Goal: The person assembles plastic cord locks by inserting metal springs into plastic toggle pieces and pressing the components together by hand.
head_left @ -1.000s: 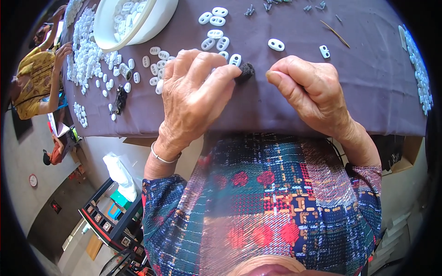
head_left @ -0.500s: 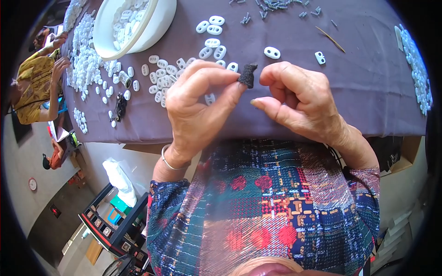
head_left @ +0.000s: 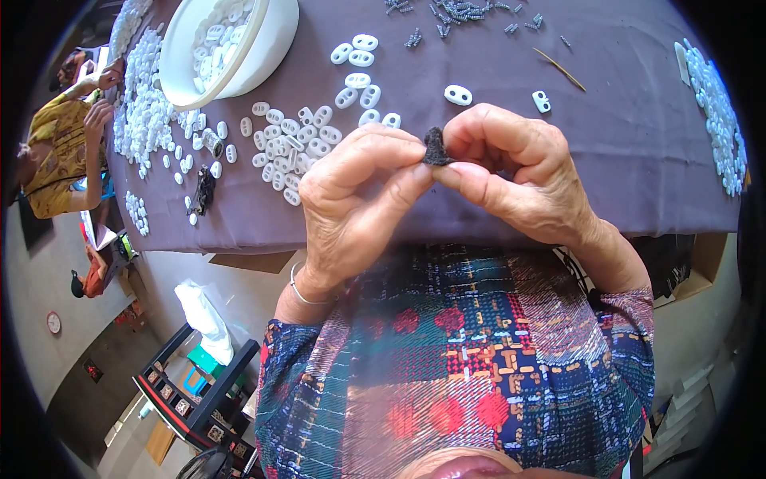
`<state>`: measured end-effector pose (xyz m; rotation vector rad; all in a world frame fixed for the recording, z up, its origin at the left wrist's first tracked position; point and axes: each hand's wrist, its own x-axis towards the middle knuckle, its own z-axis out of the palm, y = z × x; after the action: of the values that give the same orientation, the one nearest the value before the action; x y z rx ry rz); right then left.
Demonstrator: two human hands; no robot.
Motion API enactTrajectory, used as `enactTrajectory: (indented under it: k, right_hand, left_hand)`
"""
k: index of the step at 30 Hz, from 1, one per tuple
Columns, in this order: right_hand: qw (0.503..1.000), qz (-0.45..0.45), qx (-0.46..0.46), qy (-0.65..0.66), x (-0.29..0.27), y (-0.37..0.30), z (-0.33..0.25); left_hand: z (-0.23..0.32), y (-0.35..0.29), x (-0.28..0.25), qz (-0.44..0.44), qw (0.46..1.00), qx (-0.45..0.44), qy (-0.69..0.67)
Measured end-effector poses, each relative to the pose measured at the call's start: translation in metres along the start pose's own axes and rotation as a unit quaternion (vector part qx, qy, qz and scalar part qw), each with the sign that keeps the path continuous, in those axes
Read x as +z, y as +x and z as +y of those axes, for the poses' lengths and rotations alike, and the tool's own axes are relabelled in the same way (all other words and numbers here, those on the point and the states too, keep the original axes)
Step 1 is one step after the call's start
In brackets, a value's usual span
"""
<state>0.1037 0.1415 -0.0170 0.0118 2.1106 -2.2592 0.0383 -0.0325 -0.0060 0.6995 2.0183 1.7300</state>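
A small, crumpled piece of black fabric (head_left: 435,146) is held up in front of me, just above the near part of the table. My left hand (head_left: 359,191) pinches its left side between thumb and fingertips. From the other side, my right hand (head_left: 523,180) has its thumb at the lower edge of the fabric and its curled index finger against the right side. White oval plastic pieces with two holes lie beyond my hands: a loose pile (head_left: 291,148) to the left, a single oval (head_left: 458,95) ahead, and another piece (head_left: 542,101) to the right.
A white tub (head_left: 279,60) of white pieces stands at the far left, beside a large spread of small pieces (head_left: 144,96). Small metal springs (head_left: 463,11) lie at the far edge, near a thin brown stick (head_left: 560,70). More pale pieces (head_left: 712,120) line the right. Another person (head_left: 68,164) sits at left.
My right hand has come in to the left and now touches the black fabric, which only my left hand held before. The fabric's shape and tilt have changed.
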Motion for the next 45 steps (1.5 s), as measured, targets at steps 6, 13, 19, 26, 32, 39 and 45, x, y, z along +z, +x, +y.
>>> enactTrajectory:
  k: [6, 13, 19, 26, 32, 39, 45]
  right_hand:
    - [0.999, 0.013, -0.023, -0.036, -0.001, 0.001, -0.003]
    - [0.987, 0.043, -0.101, -0.121, -0.001, 0.002, -0.001]
    - [0.995, 0.052, -0.039, -0.074, -0.001, 0.000, -0.004]
    - [1.000, -0.007, -0.010, 0.002, -0.004, 0.000, -0.010]
    - [0.999, -0.024, -0.044, 0.010, -0.009, 0.003, -0.005]
    - [0.993, -0.038, -0.081, -0.072, -0.012, 0.004, -0.007]
    - [0.997, -0.036, -0.060, -0.018, -0.012, 0.004, -0.006]
  left_hand:
    - [0.001, 0.001, 0.004, 0.005, 1.000, -0.004, 0.009]
    - [-0.003, 0.004, 0.007, -0.007, 0.996, -0.034, -0.080]
    - [-0.002, 0.006, 0.014, 0.022, 0.999, 0.049, 0.003]
    - [-0.002, 0.007, 0.014, 0.021, 0.998, 0.048, -0.023]
    - [-0.001, 0.005, 0.011, -0.040, 0.989, -0.024, -0.137]
    - [-0.004, 0.003, 0.012, -0.051, 0.995, -0.029, -0.082]
    - [-0.009, 0.006, 0.016, -0.048, 0.977, -0.027, -0.208]
